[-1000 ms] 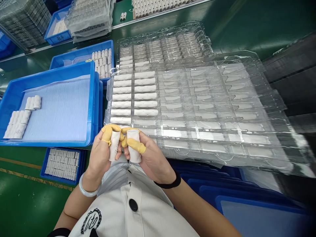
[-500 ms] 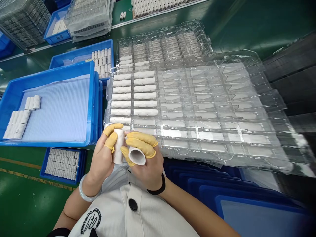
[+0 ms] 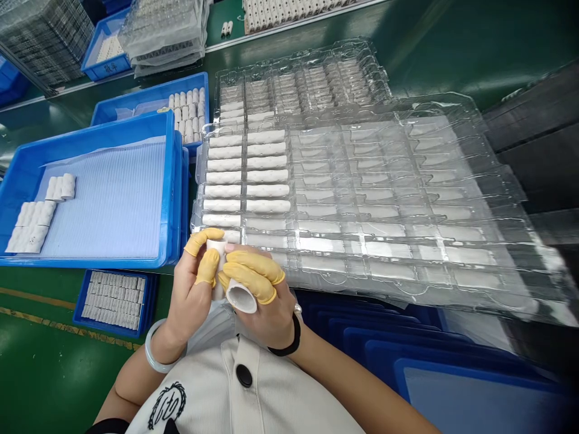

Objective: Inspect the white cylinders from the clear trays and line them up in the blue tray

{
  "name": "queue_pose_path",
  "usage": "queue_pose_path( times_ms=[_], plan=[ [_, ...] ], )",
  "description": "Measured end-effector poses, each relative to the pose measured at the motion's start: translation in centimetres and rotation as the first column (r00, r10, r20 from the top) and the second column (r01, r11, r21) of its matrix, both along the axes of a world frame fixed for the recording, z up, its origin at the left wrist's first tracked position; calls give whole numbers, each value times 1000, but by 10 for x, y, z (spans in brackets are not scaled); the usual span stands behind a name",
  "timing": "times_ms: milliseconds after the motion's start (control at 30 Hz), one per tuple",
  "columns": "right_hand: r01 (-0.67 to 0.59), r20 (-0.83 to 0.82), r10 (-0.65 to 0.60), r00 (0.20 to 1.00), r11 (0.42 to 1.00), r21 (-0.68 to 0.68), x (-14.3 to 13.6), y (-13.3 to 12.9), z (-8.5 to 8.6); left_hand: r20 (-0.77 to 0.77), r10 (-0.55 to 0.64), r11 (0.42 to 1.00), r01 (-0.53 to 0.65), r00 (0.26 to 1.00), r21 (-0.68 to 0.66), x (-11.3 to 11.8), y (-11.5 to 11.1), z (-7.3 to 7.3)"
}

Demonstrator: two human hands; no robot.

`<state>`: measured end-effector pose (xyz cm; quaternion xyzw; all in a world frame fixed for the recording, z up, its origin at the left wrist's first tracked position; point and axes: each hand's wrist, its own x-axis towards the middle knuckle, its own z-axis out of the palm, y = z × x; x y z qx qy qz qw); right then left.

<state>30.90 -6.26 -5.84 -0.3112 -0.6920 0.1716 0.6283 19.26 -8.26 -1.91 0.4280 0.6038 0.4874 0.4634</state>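
Note:
Yellow finger covers are on both hands. My left hand (image 3: 195, 283) is closed on an upright white cylinder (image 3: 218, 246), thumb and index finger around it. My right hand (image 3: 260, 292) is wrapped round a second white tube (image 3: 242, 298), its hollow end facing me. The right fingertips reach the cylinder in my left hand, and the hands are side by side. Just beyond them lies a clear plastic tray (image 3: 384, 199), with white cylinders (image 3: 266, 177) in its two left columns.
A blue bin (image 3: 90, 263) with a few white pieces (image 3: 31, 226) stands at the left. Behind it is another blue bin (image 3: 147, 93) of white cylinders. Clear trays (image 3: 298, 84) lie further back. Blue trays (image 3: 452, 367) sit below at the right.
My right hand and its tube have shifted slightly left and down. My left thumb has moved over the front of its cylinder, and less of the cylinder shows.

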Motion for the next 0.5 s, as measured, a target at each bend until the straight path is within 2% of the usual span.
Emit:
queue_pose_path(
  times_ms=[133, 300, 500],
  plan=[
    [-30, 4, 30, 1000, 1000, 5, 0, -1, -2, -20, -10, 999, 11, 1000, 40, -1, -1, 0],
    [-11, -23, 10, 1000, 999, -45, -3, -3, -6, 103, -5, 1000, 6, 995, -17, -2, 0, -3],
    [-72, -45, 69, 997, 995, -64, -1, -5, -6, 164, 3, 1000, -1, 986, -15, -1, 1, -4]
  ],
)
